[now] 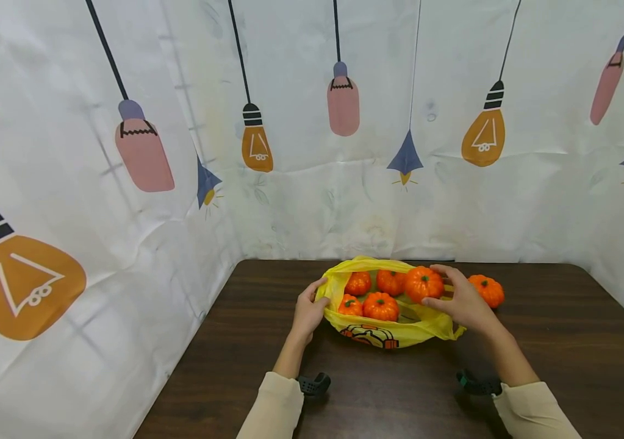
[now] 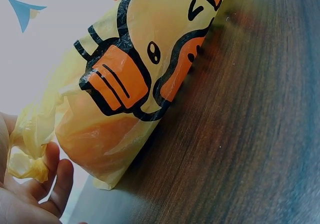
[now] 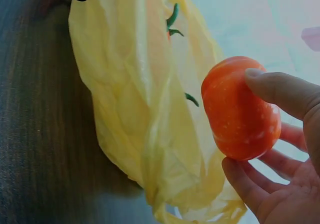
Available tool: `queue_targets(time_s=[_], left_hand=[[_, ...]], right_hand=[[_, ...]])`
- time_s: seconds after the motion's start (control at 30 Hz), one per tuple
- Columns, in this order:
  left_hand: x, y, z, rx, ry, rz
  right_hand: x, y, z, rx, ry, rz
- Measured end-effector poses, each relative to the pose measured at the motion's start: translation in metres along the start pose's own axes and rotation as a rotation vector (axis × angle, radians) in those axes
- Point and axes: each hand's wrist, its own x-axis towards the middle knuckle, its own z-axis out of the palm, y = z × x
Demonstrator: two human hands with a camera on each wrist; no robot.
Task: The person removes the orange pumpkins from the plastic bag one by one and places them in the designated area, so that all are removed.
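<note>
White, creased sheeting (image 1: 301, 213) hangs behind and along both sides of a dark brown, wood-grain table (image 1: 207, 378) with rounded far corners, and faint grey grid-like lines (image 1: 104, 146) mark its left stretch. Printed across it are orange bulb-shaped lamps with black-and-white striped caps (image 1: 483, 137), pink rounded lamps with purple tops (image 1: 343, 108) and blue pointed shades with yellow bulbs (image 1: 405, 152), most hanging from thin dark printed cords (image 1: 238, 52). Pale light brightens the sheeting and leaves a dull sheen on the tabletop.
</note>
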Motion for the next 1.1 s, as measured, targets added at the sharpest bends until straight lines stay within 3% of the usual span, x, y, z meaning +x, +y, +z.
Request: queue_targets(time_s=[0.53, 1.1], left_hand=[[-0.001, -0.001, -0.001, -0.008, -0.012, 0.001], [0.002, -0.006, -0.001, -0.04, -0.031, 0.002]], right_hand=[[-0.003, -0.006, -0.015, 0.001, 0.037, -0.02], [-0.008, -0.004, -0.035, -0.028, 0.069, 0.058]])
